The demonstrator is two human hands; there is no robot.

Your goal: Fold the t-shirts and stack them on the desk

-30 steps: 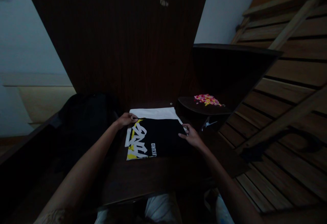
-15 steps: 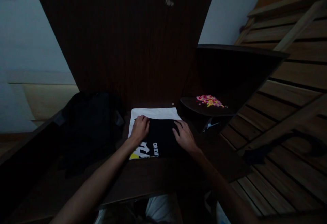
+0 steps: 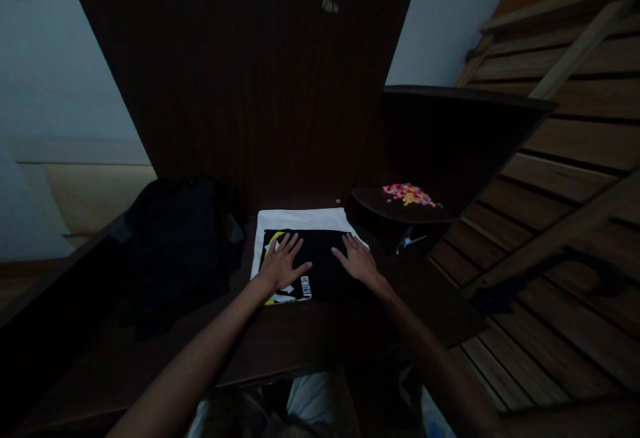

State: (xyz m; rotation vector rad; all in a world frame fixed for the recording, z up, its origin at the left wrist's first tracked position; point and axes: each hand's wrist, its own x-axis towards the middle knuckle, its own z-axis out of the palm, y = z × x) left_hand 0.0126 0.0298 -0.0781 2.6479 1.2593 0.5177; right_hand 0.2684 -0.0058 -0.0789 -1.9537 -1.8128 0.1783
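Observation:
A folded black shirt with white and yellow print lies on top of a folded white garment on a dark wooden table. My left hand rests flat on the shirt's left half, fingers spread. On the shirt's right half my right hand also lies flat, palm down with fingers apart. Neither hand holds anything.
A dark bag or pile of cloth sits left of the shirts. A small dark shelf at the right carries a heap of pink and yellow bits. Wooden slats slope along the right. A dark panel stands behind.
A second ago my hands gripped the black shirt's far corners. They then came onto its top, and both now press flat with fingers spread.

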